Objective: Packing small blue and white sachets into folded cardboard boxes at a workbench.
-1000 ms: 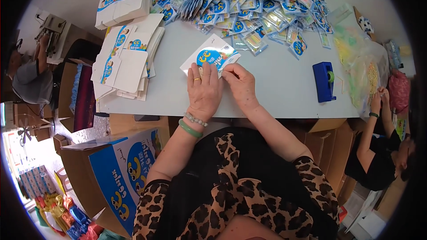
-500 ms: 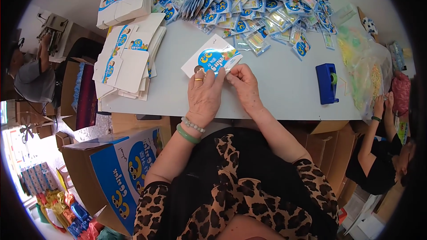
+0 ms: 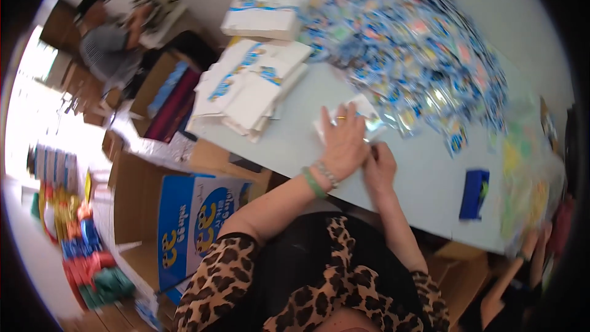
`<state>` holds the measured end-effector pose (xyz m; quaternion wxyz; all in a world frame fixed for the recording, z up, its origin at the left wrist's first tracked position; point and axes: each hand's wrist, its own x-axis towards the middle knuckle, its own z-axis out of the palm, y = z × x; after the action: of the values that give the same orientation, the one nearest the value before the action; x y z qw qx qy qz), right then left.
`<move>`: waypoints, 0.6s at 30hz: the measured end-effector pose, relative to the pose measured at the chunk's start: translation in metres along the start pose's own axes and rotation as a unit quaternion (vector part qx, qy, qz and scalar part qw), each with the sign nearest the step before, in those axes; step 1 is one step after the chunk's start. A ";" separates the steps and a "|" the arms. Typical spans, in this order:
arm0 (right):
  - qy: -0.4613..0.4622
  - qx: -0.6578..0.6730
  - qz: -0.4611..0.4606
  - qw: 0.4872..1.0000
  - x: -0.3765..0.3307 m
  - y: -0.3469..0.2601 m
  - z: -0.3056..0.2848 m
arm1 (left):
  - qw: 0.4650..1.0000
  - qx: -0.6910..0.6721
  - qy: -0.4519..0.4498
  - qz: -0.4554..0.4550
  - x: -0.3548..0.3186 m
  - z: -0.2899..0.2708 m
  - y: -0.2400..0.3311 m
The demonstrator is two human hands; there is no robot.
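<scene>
A small white printed box [image 3: 367, 110] lies on the table. My left hand [image 3: 344, 140] rests flat across it with the fingers spread, a ring on one finger and a bead bracelet and green bangle at the wrist. Beside it, at the box's near right corner, my right hand [image 3: 380, 163] is closed, its fingers curled together. What those fingers grip is hidden, and motion blurs the whole picture. Left of the box lies a loose pile of flat white cartons [image 3: 252, 83]. A large heap of small blue-and-clear packets [image 3: 405, 49] spreads beyond it.
A bundle of cartons [image 3: 261, 18] stands at the back. On the right sit a blue tape dispenser [image 3: 474, 195] and a clear plastic bag [image 3: 528, 178]. A large open cardboard box [image 3: 138, 209] stands at lower left. One person [image 3: 110, 43] works far left; another's arms [image 3: 507, 276] show lower right.
The view has swung left, so the table appears shifted right and tilted. My left hand now lies flatter and more spread over the box; my right hand remains closed at its corner.
</scene>
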<state>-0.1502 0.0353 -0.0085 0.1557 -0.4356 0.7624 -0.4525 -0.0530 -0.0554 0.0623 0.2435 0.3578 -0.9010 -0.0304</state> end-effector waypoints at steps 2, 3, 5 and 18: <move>-0.014 0.019 0.041 0.999 0.000 -0.002 0.000 | 0.998 0.028 0.032 -0.055 0.002 0.013 -0.006; -0.008 0.024 0.019 0.999 0.001 -0.003 0.002 | 0.994 0.035 0.047 -0.090 0.005 0.013 -0.009; -0.021 0.036 -0.021 0.999 0.002 -0.003 0.004 | 0.993 0.007 -0.033 -0.114 0.012 0.000 -0.014; -0.044 0.104 0.016 0.994 0.008 0.015 0.003 | 0.879 -0.277 -0.325 -0.212 0.046 -0.190 -0.101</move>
<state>-0.1609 0.0298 -0.0217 0.2406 -0.4244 0.7106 -0.5070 0.0694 -0.1378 0.2251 0.0144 0.4285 -0.7866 -0.4442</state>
